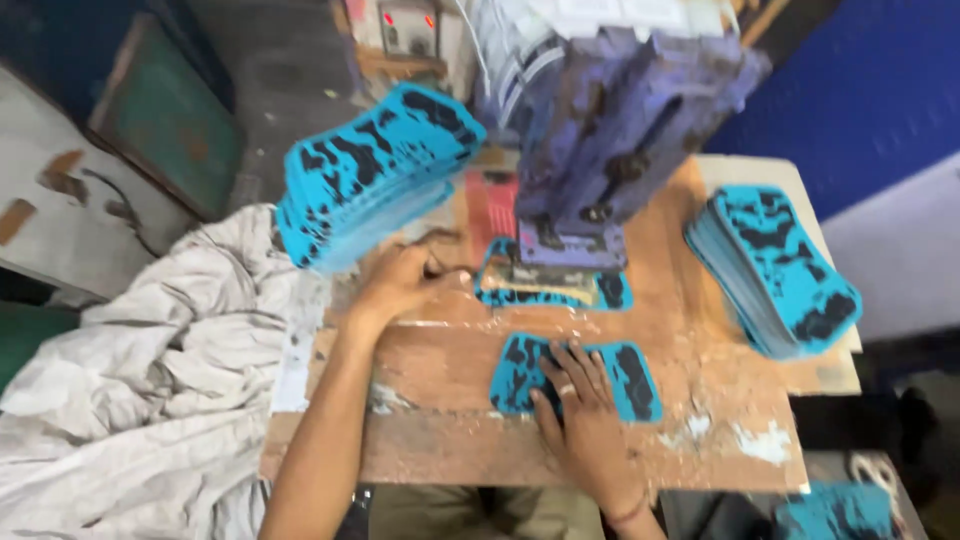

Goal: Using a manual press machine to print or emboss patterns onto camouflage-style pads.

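Head view: the camera is looking down on a worn wooden worktable (700,420) with a purple press machine (620,140) standing at its far side.
Right hand: the right hand (580,420) is lying flat, fingers spread, pressing on a turquoise sheet with black blotches (630,375) near the table's front edge; a ring is showing on 1 finger and a band at the wrist.
Left hand: the left hand (400,285) is resting on the table just left of the machine's base, fingers curled toward it; motion blur is hiding whether it is pinching anything, so I cannot tell.
Sheet under the machine: a 2nd turquoise sheet (610,290) is lying beneath the machine's foot, its edges sticking out on both sides.
Left stack: a tall, fanned pile of the same turquoise sheets (370,170) is sitting at the table's far left, behind the left hand.
Right stack: another pile of these sheets (780,270) is sitting at the table's right edge, well apart from both hands.
Containers: no tray or box is holding the sheets; both piles are standing loose on the tabletop.
Cloth: a crumpled grey-white cloth (140,390) is hanging beside the table's left side.
Red piece: a red flat piece (492,205) is lying beside the machine, between it and the left stack.
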